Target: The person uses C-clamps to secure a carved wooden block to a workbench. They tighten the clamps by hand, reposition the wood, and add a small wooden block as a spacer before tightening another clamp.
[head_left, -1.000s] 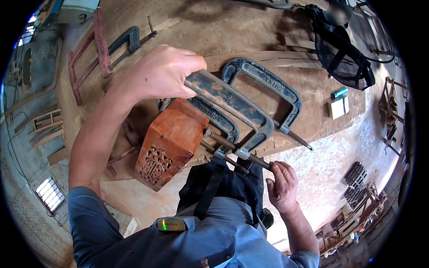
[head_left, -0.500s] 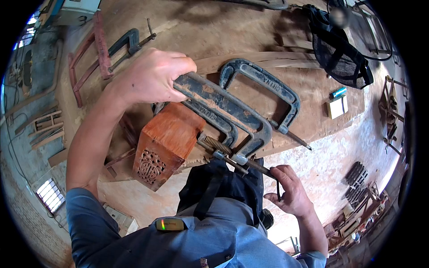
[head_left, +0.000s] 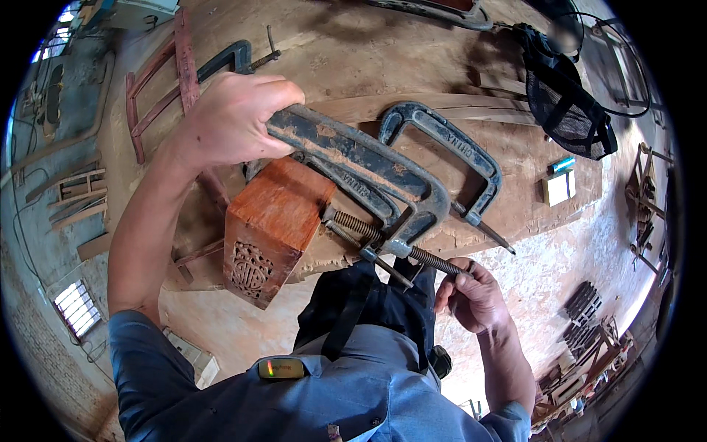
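Observation:
My left hand [head_left: 237,121] is wrapped round the far end of a large dark C-clamp [head_left: 361,156], whose paint is worn. At the clamp's near end, my right hand [head_left: 477,298] has its fingers closed on the outer end of the threaded screw; the turning bar is mostly hidden. Beneath the large clamp lies a second C-clamp [head_left: 359,190]. To their left, a reddish-brown wooden piece [head_left: 283,193] with a carved openwork face juts over the bench edge. The clamp screw's inner end is close to its right side; whether they touch I cannot tell.
Another C-clamp [head_left: 451,141] lies on the workbench [head_left: 346,55] to the right. Beyond it are curved wooden strips [head_left: 434,103], a black mesh item [head_left: 563,118] and a small pale box [head_left: 558,188]. A red-brown wooden frame [head_left: 184,62] and another clamp [head_left: 234,57] lie far left.
My right hand has shifted up and curled round the screw's end, where its fingers were more spread round the bar. My left hand and the large clamp's far end have moved slightly left.

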A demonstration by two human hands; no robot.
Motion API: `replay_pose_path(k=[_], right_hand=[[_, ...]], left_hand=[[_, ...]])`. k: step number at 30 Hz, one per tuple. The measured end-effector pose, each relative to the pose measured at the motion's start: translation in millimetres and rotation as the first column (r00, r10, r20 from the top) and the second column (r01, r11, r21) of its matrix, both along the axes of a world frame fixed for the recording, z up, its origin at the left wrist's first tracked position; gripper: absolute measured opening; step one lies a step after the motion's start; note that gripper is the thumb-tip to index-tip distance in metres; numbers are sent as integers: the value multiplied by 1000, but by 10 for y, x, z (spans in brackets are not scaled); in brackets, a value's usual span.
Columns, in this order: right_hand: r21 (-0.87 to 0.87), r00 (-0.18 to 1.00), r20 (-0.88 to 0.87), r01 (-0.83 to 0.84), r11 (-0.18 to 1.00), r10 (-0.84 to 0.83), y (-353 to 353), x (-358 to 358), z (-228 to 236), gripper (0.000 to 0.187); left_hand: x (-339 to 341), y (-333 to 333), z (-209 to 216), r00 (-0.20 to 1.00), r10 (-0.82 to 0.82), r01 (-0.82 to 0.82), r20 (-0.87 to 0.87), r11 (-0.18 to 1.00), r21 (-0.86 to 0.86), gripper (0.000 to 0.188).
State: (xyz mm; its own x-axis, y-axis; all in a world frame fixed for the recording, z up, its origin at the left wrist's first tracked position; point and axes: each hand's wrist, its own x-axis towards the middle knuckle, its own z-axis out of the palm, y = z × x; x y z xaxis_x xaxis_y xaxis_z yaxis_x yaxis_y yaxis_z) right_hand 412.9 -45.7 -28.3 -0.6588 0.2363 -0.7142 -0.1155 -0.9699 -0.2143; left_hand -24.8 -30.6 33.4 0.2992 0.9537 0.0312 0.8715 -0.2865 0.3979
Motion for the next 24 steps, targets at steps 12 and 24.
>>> replay_pose_path(k=[12,24], right_hand=[[820,880,416,-473,323,230,69,33,-202,41],[739,728,671,-671,-52,137,23,-26,-175,38]], left_hand=[[83,224,-208,998,54,-47,24,974,-220,34],[170,394,-397,998,34,-11,61,944,-331,35]])
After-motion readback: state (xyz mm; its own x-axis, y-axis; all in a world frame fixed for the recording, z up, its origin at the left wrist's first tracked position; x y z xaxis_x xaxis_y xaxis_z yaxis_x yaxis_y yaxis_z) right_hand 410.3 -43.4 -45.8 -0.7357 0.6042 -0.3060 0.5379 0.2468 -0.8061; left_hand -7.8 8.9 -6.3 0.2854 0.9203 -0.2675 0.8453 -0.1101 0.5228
